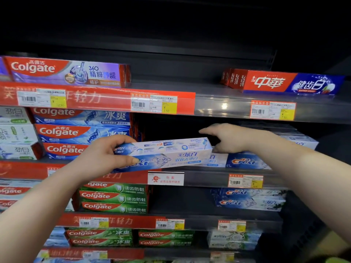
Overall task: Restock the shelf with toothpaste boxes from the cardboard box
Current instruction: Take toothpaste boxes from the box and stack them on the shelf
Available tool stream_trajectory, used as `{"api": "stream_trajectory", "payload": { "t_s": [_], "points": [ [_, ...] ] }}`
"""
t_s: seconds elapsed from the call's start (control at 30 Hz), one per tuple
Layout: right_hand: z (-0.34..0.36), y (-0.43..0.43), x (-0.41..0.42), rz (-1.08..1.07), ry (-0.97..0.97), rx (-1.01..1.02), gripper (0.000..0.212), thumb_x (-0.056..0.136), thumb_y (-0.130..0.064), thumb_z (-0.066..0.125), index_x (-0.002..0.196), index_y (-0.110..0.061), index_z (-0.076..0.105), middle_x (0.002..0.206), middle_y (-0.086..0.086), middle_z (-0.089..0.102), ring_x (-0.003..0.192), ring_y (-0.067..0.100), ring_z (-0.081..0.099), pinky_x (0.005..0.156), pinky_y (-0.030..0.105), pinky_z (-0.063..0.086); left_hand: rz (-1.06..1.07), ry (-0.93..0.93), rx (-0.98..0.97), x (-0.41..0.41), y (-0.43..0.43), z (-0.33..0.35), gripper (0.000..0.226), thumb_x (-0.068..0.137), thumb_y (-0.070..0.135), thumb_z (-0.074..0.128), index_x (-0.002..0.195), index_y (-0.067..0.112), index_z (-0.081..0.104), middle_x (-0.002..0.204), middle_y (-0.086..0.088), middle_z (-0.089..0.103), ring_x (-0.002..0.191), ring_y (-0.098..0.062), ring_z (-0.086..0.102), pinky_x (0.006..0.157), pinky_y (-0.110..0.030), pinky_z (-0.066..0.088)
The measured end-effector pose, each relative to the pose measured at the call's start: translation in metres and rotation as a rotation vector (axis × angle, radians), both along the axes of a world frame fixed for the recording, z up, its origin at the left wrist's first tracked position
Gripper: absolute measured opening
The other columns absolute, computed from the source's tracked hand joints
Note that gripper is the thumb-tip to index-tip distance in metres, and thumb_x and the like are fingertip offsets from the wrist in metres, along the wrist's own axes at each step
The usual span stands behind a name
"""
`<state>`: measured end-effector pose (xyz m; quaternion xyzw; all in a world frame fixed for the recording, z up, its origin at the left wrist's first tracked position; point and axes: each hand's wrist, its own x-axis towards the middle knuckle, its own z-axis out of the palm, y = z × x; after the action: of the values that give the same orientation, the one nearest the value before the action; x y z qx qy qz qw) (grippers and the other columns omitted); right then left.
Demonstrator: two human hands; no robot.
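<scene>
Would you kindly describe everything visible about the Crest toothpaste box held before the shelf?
The Crest toothpaste box is a long, closed, white-and-blue printed carton. It lies nearly level, right end slightly higher, in front of a gap on the shelf. The left hand grips its left end; the right hand is by its right end, contact unclear.

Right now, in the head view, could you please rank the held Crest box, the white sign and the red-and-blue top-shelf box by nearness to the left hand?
1. Held Crest box: gripped in the left hand.
2. White sign: just below and right of it.
3. Red-and-blue box: high up, far right.
</scene>
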<state>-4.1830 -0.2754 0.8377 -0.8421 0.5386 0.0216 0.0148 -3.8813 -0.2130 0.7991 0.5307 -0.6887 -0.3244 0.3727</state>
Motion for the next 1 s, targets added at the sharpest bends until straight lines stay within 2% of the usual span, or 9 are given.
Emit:
{"api": "stream_trajectory", "payload": {
  "t_s": [0.1,0.23,0.3,0.4,0.5,0.57,0.7,0.8,1.0],
  "points": [
    [0.008,0.011,-0.014,0.024,-0.035,-0.063,0.072,0.082,0.004,0.051,0.144,-0.022,0.025,0.152,0.001,0.027,0.137,0.019,0.030,0.110,0.024,0.025,-0.006,-0.027,-0.024,-0.011,-0.006,0.004,0.028,0.074,0.012,0.074,0.091,0.031,0.063,0.086,0.015,0.069,0.062,-0.007,0.063,0.065,-0.027,0.051],
    [0.011,0.020,-0.032,0.031,-0.092,-0.151,0.072,0.078,0.007,0.051,0.143,-0.018,0.030,0.149,0.000,0.033,0.135,0.018,0.034,0.108,0.020,0.024,-0.033,-0.036,-0.033,-0.033,-0.020,0.014,0.028,0.074,0.012,0.073,0.087,0.033,0.060,0.070,0.011,0.070,0.054,0.001,0.061,0.055,-0.014,0.050],
    [0.010,0.023,-0.038,0.029,-0.121,-0.150,0.073,0.077,0.005,0.054,0.142,-0.018,0.031,0.147,0.002,0.037,0.133,0.018,0.036,0.107,0.021,0.025,-0.029,-0.051,-0.045,-0.046,-0.029,0.020,0.028,0.074,0.015,0.074,0.091,0.032,0.060,0.079,0.009,0.067,0.056,-0.003,0.061,0.060,-0.023,0.052],
    [0.004,0.028,-0.048,-0.041,-0.135,-0.121,0.083,0.077,-0.006,0.063,0.146,-0.020,0.019,0.147,0.004,0.031,0.132,0.018,0.035,0.105,0.021,0.030,-0.032,-0.094,-0.048,-0.062,-0.045,0.025,0.037,0.074,0.016,0.074,0.107,0.025,0.060,0.085,0.002,0.065,0.062,-0.013,0.061,0.064,-0.031,0.052],
    [-0.003,0.029,-0.054,-0.106,-0.110,-0.125,0.094,0.074,-0.029,0.073,0.147,-0.022,0.014,0.148,0.007,0.029,0.129,0.023,0.039,0.109,0.038,0.031,-0.044,-0.157,-0.062,-0.069,-0.059,0.023,0.042,0.074,0.015,0.074,0.114,0.019,0.061,0.079,0.012,0.061,0.054,-0.001,0.060,0.055,-0.011,0.047],
    [-0.007,0.029,-0.054,-0.134,-0.113,-0.137,0.093,0.074,-0.036,0.072,0.146,-0.022,0.015,0.148,0.009,0.030,0.130,0.026,0.038,0.110,0.043,0.028,-0.038,-0.161,-0.033,-0.069,-0.064,0.020,0.044,0.075,0.014,0.073,0.117,0.019,0.060,0.083,0.013,0.061,0.058,-0.003,0.060,0.053,-0.010,0.048],
    [-0.019,0.025,-0.052,-0.172,-0.151,-0.158,0.088,0.076,-0.039,0.070,0.146,-0.024,0.017,0.149,0.008,0.029,0.134,0.027,0.033,0.113,0.043,0.022,-0.033,-0.158,-0.007,-0.064,-0.071,0.011,0.051,0.077,0.017,0.071,0.125,0.021,0.056,0.115,0.000,0.063,0.091,-0.021,0.064,0.080,-0.027,0.052],
    [-0.022,0.020,-0.052,-0.175,-0.183,-0.179,0.082,0.078,-0.042,0.067,0.144,-0.025,0.023,0.148,0.006,0.030,0.135,0.026,0.030,0.111,0.043,0.020,-0.009,-0.247,-0.081,-0.062,-0.071,0.007,0.062,0.075,0.020,0.074,0.132,0.021,0.049,0.132,-0.002,0.053,0.113,-0.016,0.053,0.094,-0.023,0.039],
    [-0.024,0.006,-0.052,-0.143,-0.200,-0.177,0.069,0.080,-0.040,0.064,0.140,-0.027,0.033,0.144,0.002,0.040,0.131,0.023,0.037,0.109,0.047,0.028,0.063,-0.391,-0.191,-0.062,-0.068,-0.003,0.067,0.073,0.018,0.076,0.133,0.025,0.047,0.130,-0.011,0.047,0.092,-0.017,0.049,0.086,-0.023,0.036]
  ]
}}
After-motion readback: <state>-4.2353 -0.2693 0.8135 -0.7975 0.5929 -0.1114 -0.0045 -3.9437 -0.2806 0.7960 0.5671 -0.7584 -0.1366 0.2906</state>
